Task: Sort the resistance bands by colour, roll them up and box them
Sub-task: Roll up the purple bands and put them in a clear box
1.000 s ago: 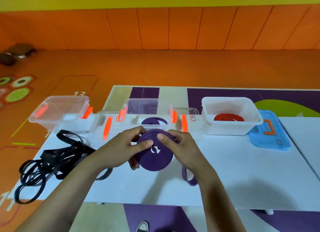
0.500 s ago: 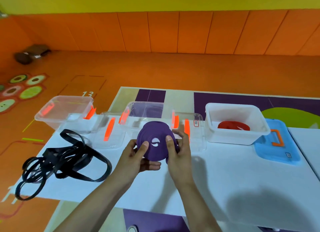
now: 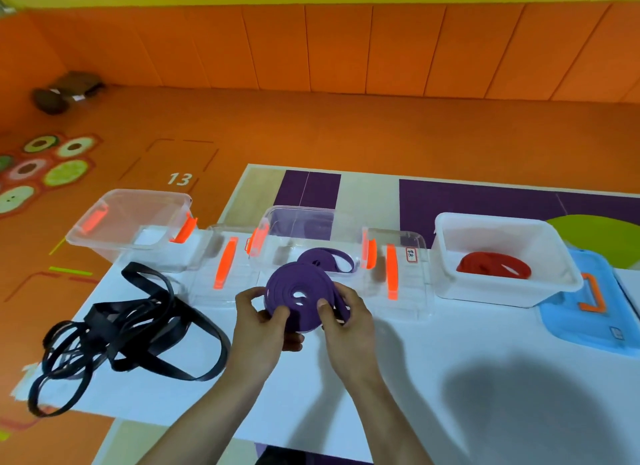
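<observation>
A rolled purple band (image 3: 298, 296) is held above the white table, just in front of the middle clear box (image 3: 273, 242). My left hand (image 3: 263, 326) grips its left edge with thumb on top, and my right hand (image 3: 346, 319) pinches its right edge. Another purple roll (image 3: 327, 258) lies inside that middle box. A red roll (image 3: 493, 264) lies in the white box (image 3: 450, 274) on the right. A loose tangle of black bands (image 3: 117, 333) sprawls on the table's left side.
An empty clear box (image 3: 131, 218) stands at the far left. Two clear lids with orange handles (image 3: 225, 267) (image 3: 394, 274) lie flat beside the middle box. A blue lid (image 3: 588, 308) lies at the right edge. The table's front edge (image 3: 207, 426) runs close below my forearms.
Both hands carried the purple roll forward from the table toward the middle box, and its trailing tail has been wound in. The roll now tilts flatter, its coils facing up.
</observation>
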